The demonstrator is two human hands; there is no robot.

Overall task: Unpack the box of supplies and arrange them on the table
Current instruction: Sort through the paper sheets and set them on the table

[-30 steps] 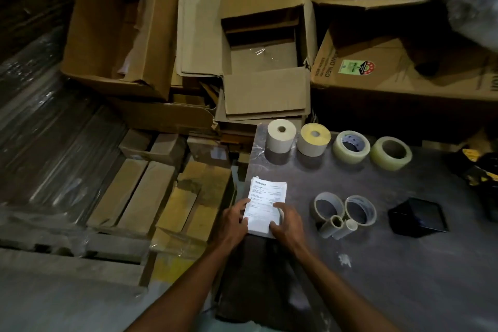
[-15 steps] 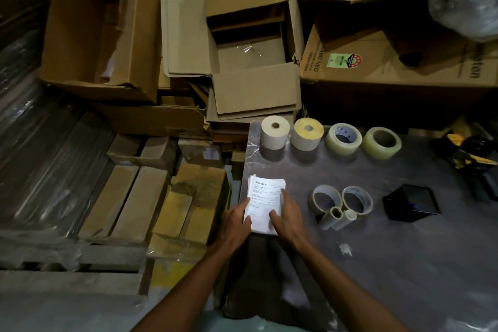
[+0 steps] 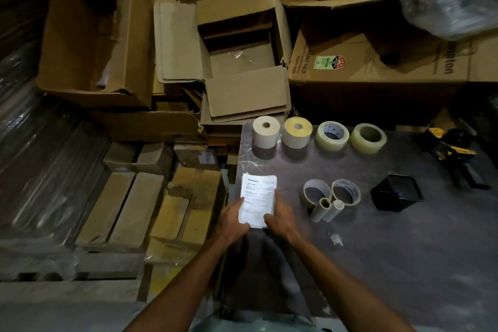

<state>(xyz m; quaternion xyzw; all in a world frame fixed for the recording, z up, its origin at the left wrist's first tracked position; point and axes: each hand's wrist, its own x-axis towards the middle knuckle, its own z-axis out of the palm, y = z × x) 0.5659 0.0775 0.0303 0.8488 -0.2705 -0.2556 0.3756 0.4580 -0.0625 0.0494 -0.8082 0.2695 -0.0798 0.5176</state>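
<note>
In the head view, the stack of papers (image 3: 258, 198) has slid a little farther up the counter (image 3: 404, 264) over the last second, and both hands have followed it. The left hand (image 3: 232, 221) grips its left edge, fingers (image 3: 239, 203) curled against the sheets; the right hand (image 3: 280, 217) holds the right edge with fingers (image 3: 277, 197) laid along it. The stack looks nearly placed, squared near the counter's left border. Beyond the fingers, well apart, stand two label rolls (image 3: 281, 133) and two tape rolls (image 3: 350, 136); to the right of the fingers lie empty tape cores (image 3: 330, 197) and a black tray (image 3: 396, 193). The open cardboard box (image 3: 242, 62), farther off, shows only a scrap of clear film, so unpacking seems almost finished.
</note>
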